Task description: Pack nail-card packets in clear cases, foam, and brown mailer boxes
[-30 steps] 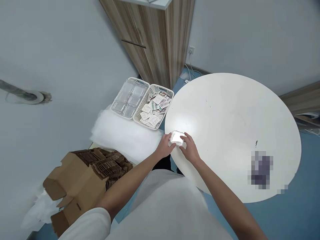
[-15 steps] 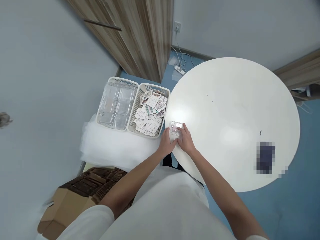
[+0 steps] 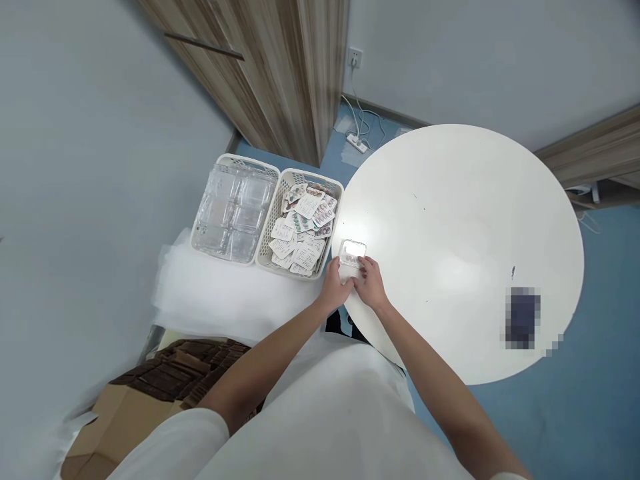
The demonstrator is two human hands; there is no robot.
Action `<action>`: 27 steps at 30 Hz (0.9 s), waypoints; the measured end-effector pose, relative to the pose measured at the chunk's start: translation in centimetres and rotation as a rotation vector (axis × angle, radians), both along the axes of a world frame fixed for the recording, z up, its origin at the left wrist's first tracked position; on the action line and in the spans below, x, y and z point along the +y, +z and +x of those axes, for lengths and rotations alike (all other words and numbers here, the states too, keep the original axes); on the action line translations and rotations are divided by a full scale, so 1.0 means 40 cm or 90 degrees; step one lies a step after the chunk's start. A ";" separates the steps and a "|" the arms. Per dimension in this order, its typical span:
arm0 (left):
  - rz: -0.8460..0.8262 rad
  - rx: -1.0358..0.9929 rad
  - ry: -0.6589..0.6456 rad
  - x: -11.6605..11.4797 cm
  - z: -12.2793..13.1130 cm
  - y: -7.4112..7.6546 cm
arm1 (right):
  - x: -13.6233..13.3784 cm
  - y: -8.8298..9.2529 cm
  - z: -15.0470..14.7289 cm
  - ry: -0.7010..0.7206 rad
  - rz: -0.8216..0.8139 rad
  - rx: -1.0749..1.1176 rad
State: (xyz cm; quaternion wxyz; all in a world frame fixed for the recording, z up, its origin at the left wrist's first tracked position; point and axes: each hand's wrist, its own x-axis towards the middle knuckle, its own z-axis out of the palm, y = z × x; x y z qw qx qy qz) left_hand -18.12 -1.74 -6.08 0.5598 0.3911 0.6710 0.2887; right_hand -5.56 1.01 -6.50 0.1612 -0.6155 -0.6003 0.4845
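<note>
Left hand (image 3: 334,287): my fingers (image 3: 333,268) gripped the clear box (image 3: 353,251) at its left.
Right hand (image 3: 371,285): I gripped its right.
Table (image 3: 475,213): lay underneath.

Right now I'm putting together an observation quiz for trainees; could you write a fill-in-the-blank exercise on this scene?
1. The left hand and the right hand hold a clear case at the edge of a round white ____.
2. Of two side-by-side baskets, the printed cards lie in the one on the ____ of the picture.
3. The cardboard box at lower left is coloured ____.
4. The floor is coloured ____.

Missing words: table; right; brown; blue.
</note>
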 end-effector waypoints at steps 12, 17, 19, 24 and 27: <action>0.024 0.016 -0.012 -0.031 0.008 -0.015 | -0.022 0.010 0.023 0.039 -0.016 0.009; 0.020 0.030 0.028 -0.059 0.026 0.014 | -0.075 0.045 0.073 0.053 -0.039 0.024; 0.024 0.036 0.044 -0.081 0.036 0.037 | -0.102 0.067 0.101 0.071 -0.042 0.039; 0.079 0.067 0.071 -0.163 0.061 0.102 | -0.164 0.125 0.179 0.129 -0.021 0.053; 0.112 0.115 0.077 -0.226 0.076 0.141 | -0.197 0.148 0.227 0.175 -0.025 0.082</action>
